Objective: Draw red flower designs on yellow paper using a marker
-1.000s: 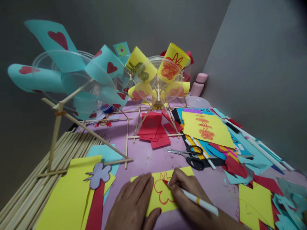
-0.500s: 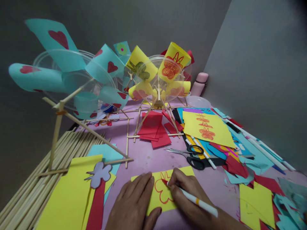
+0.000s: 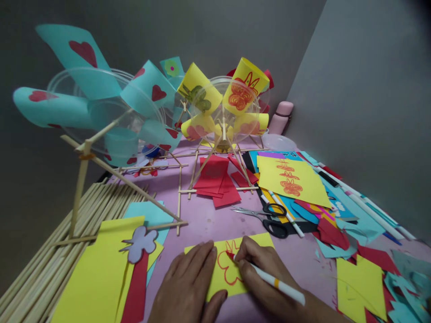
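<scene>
A yellow paper rectangle lies on the table in front of me, with a red butterfly outline drawn on it. My right hand grips a white marker whose red tip rests at the top of the butterfly's left wing. Part of the outline's right side is hidden behind that hand. My left hand lies flat over the paper's left portion, fingers stretched out, holding nothing. Left of it, a grey butterfly cutout sits on yellow sheets and a red strip.
Scissors lie behind the paper. Paper wheels on stick stands, one blue and one yellow, rise at the back. Bamboo sticks are piled left. Paper scraps, markers and a pink bottle are at right.
The marker tip has shifted very slightly to the left along the top of the butterfly's wing. My left hand stays in place on the paper.
</scene>
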The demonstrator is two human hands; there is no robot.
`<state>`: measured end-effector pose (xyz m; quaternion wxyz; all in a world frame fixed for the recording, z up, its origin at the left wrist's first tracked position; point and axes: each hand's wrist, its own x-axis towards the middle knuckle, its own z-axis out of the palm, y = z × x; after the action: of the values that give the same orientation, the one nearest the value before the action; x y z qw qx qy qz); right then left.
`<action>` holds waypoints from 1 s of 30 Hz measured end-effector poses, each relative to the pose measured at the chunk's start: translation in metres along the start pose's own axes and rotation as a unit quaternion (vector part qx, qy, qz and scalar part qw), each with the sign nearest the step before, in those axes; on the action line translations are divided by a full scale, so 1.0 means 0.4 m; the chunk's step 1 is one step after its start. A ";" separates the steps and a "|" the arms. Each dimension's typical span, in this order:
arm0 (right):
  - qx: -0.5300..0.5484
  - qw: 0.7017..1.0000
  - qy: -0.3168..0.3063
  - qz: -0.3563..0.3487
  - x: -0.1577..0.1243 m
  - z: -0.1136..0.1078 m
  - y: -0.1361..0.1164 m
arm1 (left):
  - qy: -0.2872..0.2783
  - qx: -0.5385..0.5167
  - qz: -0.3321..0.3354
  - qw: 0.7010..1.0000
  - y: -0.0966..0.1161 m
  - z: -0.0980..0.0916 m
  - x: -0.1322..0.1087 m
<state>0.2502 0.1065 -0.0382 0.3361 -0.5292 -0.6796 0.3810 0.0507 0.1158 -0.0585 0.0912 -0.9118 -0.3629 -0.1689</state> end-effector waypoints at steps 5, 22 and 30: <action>-0.006 1.000 -0.001 0.003 0.000 0.000 0.000 | -0.002 -0.010 -0.011 1.000 0.002 0.001 0.000; -0.033 0.999 -0.024 0.001 -0.004 -0.004 -0.005 | -0.006 -0.023 -0.019 1.000 0.003 -0.003 0.003; -0.031 0.999 -0.027 -0.003 -0.006 -0.002 -0.003 | -0.012 -0.006 -0.016 1.000 0.010 -0.010 0.005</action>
<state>0.2509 0.1044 -0.0368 0.3021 -0.5269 -0.7015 0.3729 0.0539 0.1131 -0.0543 0.0791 -0.9083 -0.3777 -0.1617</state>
